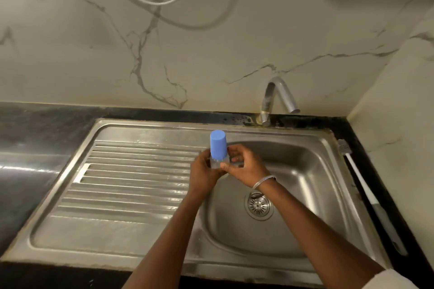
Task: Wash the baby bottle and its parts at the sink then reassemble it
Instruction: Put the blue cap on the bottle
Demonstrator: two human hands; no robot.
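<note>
Over the steel sink (pixel 312 148), you hold the baby bottle (pixel 217 163) upright above the basin's left edge, blue cap (pixel 218 145) on, your left hand (pixel 203 171) wrapped round its clear body and your right hand (pixel 244 166) pinching it just below the cap. The tap (pixel 279 98) runs dry and a bottle brush (pixel 366 190) lies on the right counter, so this looks like disassembly; next, pull the cap off.
</note>
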